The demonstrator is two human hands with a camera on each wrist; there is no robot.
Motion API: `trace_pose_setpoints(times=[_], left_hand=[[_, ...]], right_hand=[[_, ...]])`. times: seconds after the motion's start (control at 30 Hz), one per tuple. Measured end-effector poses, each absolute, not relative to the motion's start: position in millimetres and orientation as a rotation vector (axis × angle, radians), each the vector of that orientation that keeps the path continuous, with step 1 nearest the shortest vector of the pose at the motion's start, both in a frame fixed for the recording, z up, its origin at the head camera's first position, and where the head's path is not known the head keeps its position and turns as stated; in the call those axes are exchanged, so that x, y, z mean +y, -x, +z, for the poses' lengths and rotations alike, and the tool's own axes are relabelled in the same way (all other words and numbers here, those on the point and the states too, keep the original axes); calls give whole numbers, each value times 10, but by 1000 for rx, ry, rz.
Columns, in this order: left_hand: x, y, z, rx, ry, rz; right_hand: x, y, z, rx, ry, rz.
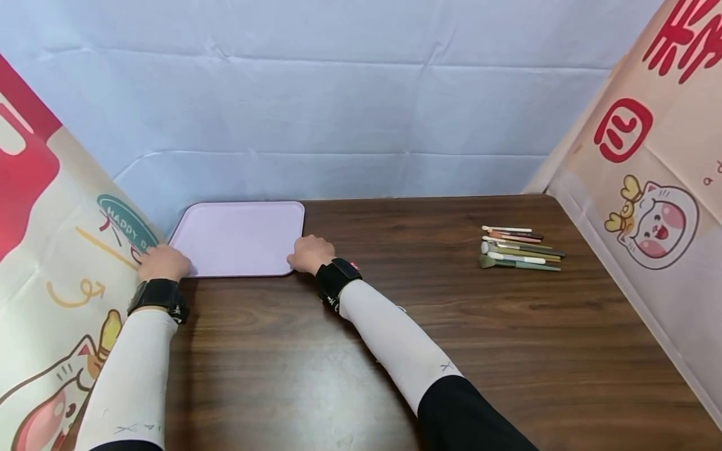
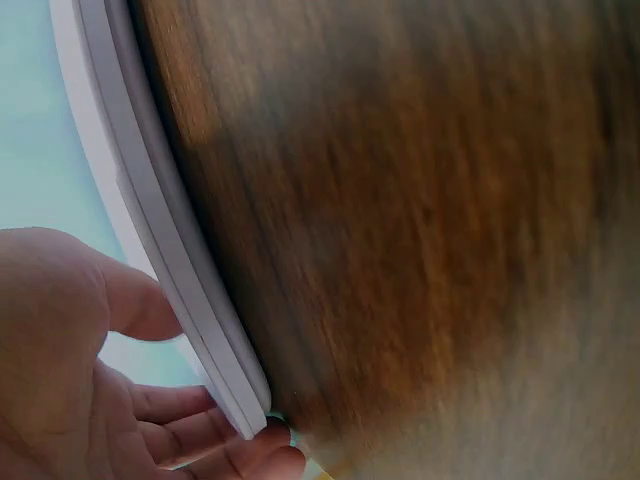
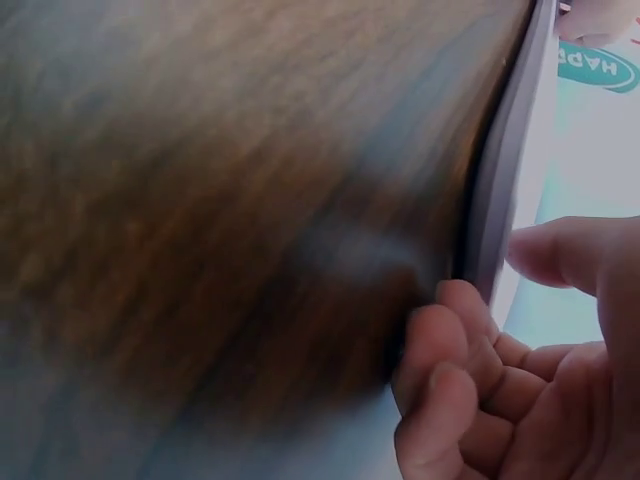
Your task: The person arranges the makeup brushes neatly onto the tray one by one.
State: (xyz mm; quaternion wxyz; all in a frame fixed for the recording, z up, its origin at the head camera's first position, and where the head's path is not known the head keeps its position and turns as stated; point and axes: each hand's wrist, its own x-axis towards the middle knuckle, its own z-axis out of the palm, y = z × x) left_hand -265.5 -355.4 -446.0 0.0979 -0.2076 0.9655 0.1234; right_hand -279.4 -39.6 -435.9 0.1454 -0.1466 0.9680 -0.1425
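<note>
While both my hands are at the near corners of the tray, the step in hand, as I judge it, is handling it by its edge. My left hand pinches the near left corner, thumb over the rim and fingers bent beneath; my right hand pinches the near right corner, thumb on one face, curled fingers on the other. I'd say the next move calls for an even grip on both sides, so that neither corner dips. The tray is at the far left of the table, just before the pale backdrop. It is a light lilac rectangle, shallow, with rounded corners and a low rim slightly darker than its flat, plain middle. Whether its underside touches the table I cannot tell. Well apart on the right lies a bunch of brushes.
</note>
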Motion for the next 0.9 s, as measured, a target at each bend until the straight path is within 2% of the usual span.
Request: trace_pose_setpoints(times=[0.4,0.73,0.9], left_hand=[[-3645,2647,-4492,2894,585,356],[-3653,2561,-4471,3026,421,293],[-3692,2577,-4506,3032,418,295]], right_hand=[[-455,2821,-4417,2760,366,-376],[-452,2816,-4421,2750,356,-391],[-447,2809,-4433,2750,360,-397]])
